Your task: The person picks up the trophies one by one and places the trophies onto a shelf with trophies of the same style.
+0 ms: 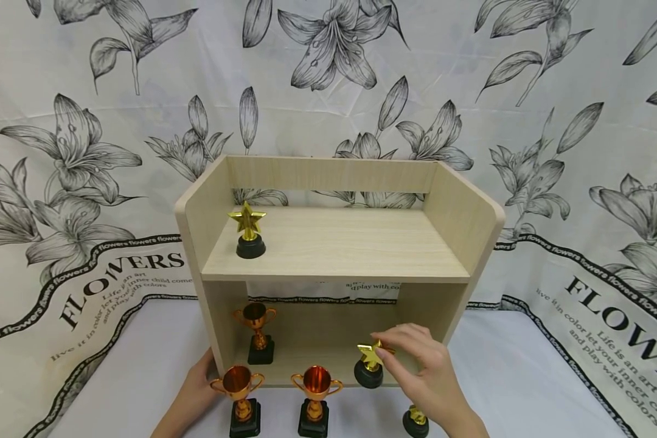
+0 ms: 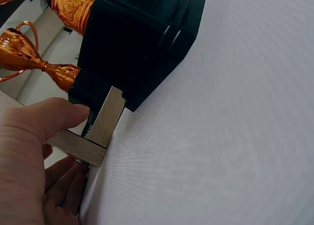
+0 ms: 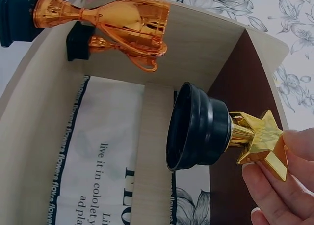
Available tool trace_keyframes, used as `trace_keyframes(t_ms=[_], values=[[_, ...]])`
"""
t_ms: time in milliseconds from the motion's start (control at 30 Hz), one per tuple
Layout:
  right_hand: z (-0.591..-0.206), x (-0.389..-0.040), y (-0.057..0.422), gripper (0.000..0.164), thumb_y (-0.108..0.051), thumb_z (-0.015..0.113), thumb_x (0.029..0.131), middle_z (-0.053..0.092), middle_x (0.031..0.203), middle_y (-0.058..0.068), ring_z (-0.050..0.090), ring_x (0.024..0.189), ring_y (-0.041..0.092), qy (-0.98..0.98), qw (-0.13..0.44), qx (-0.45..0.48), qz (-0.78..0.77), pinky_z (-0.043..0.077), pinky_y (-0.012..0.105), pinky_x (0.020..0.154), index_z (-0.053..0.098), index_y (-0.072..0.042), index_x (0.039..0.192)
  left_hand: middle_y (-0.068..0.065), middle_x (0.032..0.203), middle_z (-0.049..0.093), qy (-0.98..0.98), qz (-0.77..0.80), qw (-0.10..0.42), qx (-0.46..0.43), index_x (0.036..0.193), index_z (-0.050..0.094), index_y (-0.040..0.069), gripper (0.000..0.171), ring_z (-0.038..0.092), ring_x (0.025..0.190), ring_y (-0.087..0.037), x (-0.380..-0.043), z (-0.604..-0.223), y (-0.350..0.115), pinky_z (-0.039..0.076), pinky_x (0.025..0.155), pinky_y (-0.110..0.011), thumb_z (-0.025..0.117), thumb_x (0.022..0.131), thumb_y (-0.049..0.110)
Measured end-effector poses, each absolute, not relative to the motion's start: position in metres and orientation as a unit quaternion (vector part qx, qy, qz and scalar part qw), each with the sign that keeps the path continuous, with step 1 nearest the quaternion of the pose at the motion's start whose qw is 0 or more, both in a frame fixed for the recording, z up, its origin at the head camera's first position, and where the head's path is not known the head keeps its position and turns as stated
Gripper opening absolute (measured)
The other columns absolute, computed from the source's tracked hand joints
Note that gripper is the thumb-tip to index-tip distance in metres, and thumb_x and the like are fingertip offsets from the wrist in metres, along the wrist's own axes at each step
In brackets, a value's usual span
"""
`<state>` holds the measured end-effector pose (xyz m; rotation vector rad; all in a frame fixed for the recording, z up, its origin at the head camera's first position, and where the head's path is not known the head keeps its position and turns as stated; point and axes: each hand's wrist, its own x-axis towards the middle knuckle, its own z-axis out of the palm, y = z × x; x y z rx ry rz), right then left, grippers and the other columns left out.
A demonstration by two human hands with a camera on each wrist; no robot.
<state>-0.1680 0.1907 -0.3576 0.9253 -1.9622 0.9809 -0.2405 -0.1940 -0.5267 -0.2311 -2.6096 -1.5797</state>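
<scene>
My right hand point(image 1: 429, 372) pinches a gold star trophy point(image 1: 368, 373) by its star, with the thumb and fingertips. The trophy is held before the lower compartment of a two-tier wooden shelf point(image 1: 336, 279); in the right wrist view its round black base point(image 3: 198, 129) points away from the fingers. Low at the shelf's left side, my left hand point(image 1: 197, 384) grips the edge of the side panel point(image 2: 78, 147), thumb in front and fingers behind. One gold star trophy point(image 1: 250, 246) stands at the left of the upper tier. Inside the lower compartment, at left, stands a bronze-coloured cup trophy point(image 1: 260, 348).
Two more cup trophies, a left one point(image 1: 244, 417) and a middle one point(image 1: 313, 417), stand on the white cloth point(image 1: 117, 377) before the shelf. Another gold trophy point(image 1: 416, 423) is beside my right wrist, partly hidden. Flower-printed fabric point(image 1: 328, 115) hangs behind.
</scene>
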Motion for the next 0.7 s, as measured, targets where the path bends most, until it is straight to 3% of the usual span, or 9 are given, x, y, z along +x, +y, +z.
trace_keyframes(t_ms=[367,700], values=[[-0.331,-0.159,0.177,0.043,0.016,0.073,0.063,0.069,0.09,0.0,0.061,0.082,0.016,-0.743,0.376,0.383,0.399,0.041,0.022,0.084,0.071,-0.008,0.099,-0.022,0.139,0.045,-0.851,-0.515,0.061,-0.083,0.144,0.033,0.005,0.086,0.04,0.127,-0.042,-0.24,-0.526,-0.195,0.031,0.1,-0.062,0.077,0.076,0.031],[-0.344,-0.173,0.185,0.042,0.009,0.076,0.067,0.069,0.094,-0.002,0.06,0.089,0.015,-0.752,0.375,0.377,0.39,0.041,0.021,0.088,0.071,-0.012,0.103,-0.023,0.14,0.042,-0.848,-0.521,0.052,-0.079,0.145,0.031,0.002,0.088,0.036,0.129,-0.044,-0.238,-0.523,-0.194,0.028,0.101,-0.063,0.078,0.075,0.03]])
